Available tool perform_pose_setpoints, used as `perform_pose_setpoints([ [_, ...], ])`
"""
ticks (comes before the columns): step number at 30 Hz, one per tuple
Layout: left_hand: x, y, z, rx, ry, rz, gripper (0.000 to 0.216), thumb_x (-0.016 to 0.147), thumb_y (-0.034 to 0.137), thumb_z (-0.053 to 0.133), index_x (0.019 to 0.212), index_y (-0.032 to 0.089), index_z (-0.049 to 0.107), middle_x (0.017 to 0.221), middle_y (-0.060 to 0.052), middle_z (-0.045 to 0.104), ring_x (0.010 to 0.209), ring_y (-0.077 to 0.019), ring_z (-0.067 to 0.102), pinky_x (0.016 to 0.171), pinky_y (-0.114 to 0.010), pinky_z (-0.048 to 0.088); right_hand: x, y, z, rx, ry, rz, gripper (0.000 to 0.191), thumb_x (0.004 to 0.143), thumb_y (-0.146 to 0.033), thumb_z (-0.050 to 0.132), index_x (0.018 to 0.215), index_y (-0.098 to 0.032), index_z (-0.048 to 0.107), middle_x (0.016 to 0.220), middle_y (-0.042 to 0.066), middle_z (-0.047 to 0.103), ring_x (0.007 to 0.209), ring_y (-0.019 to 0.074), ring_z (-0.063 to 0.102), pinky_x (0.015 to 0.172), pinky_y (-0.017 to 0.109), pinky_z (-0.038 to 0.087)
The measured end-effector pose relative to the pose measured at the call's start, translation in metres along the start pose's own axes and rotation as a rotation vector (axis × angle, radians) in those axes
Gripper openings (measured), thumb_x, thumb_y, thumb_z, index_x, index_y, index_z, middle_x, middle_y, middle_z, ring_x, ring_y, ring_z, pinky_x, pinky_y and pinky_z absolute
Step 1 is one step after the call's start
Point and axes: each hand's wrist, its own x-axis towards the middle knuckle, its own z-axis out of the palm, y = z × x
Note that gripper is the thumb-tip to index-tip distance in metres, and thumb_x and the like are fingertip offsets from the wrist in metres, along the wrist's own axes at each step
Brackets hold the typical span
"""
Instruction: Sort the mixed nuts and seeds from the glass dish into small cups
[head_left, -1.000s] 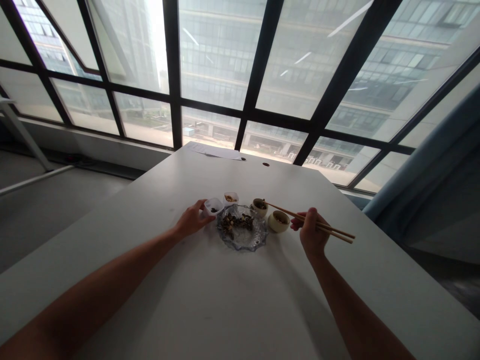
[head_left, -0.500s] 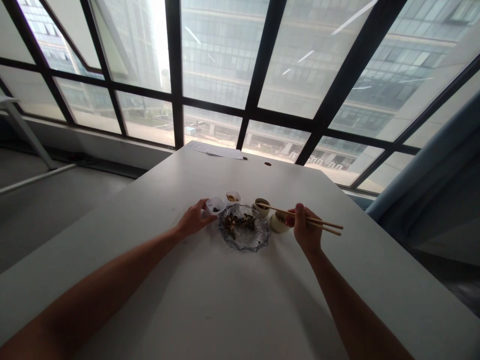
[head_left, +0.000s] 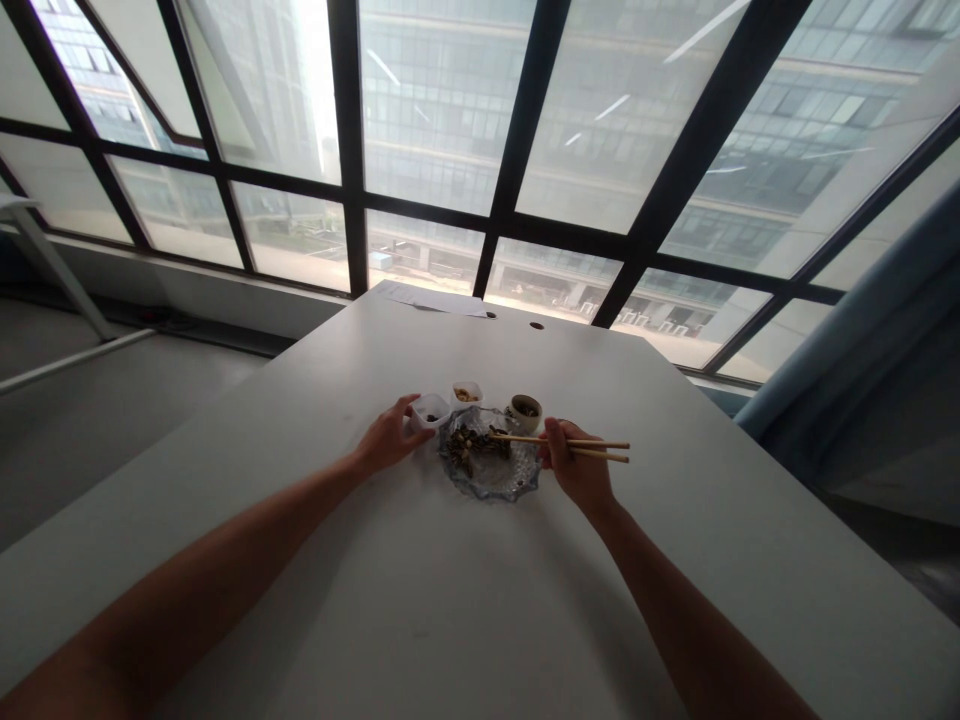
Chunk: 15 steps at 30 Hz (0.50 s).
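My left hand (head_left: 390, 435) is closed round the near left side of a small whitish container (head_left: 430, 411) with a few dark bits in it. Wooden chopsticks (head_left: 600, 444) lie in the grip of my right hand (head_left: 577, 460). Their tips reach over a clear scalloped glass dish (head_left: 519, 484), at a heap of dark dried pieces (head_left: 472, 446). A second whitish container (head_left: 466, 394), holding yellowish-brown bits, stands behind the dish. At the dish's back right is a greenish cup (head_left: 525, 411) with dark contents. Another cup there is mostly hidden behind my right hand.
Everything stands on a white table (head_left: 420, 590). White paper (head_left: 442, 302) lies at its far edge, near a dark round hole (head_left: 536, 326). Beyond are large windows with black frames (head_left: 352, 240). A blue curtain (head_left: 847, 320) hangs at the right.
My right hand has moved left and a little down with the chopsticks. Their tips went from the greenish cup to the heap in the glass dish. My left hand stays on the container.
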Motion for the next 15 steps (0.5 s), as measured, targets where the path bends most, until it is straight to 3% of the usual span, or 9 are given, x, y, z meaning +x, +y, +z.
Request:
perform_pose_setpoints([
  [5,0.001,-0.002,0.004,-0.052,0.098,0.088,0.064,0.075,0.042,0.073,0.131,0.018,0.054,0.118,-0.013,0.064,0.104,-0.0271,0.064,0.090,-0.042,0.055,0.004,0.003,-0.003,0.329,0.208,0.214,0.060,0.080,-0.075,0.060,0.065,-0.017,0.064,0.047,0.004,0.063,0.033,0.0134,0.054,0.032,0.024,0.042],
  [10,0.001,0.000,0.004,-0.055,0.127,0.082,0.065,0.074,0.035,0.070,0.133,0.018,0.050,0.123,-0.013,0.063,0.106,-0.0263,0.064,0.093,-0.043,0.054,0.013,0.012,-0.007,0.656,0.301,0.502,0.048,0.084,-0.058,0.067,0.062,-0.016,0.061,0.043,0.003,0.060,0.033,0.0114,0.052,0.029,0.020,0.041],
  [15,0.005,0.000,-0.005,0.020,0.097,-0.076,0.074,0.075,0.040,0.069,0.140,0.014,0.044,0.128,-0.016,0.062,0.113,-0.0299,0.063,0.102,-0.047,0.049,0.012,0.017,-0.012,0.677,0.324,0.500,0.046,0.084,-0.057,0.068,0.062,-0.016,0.061,0.042,0.002,0.060,0.035,0.0121,0.054,0.030,0.020,0.042],
])
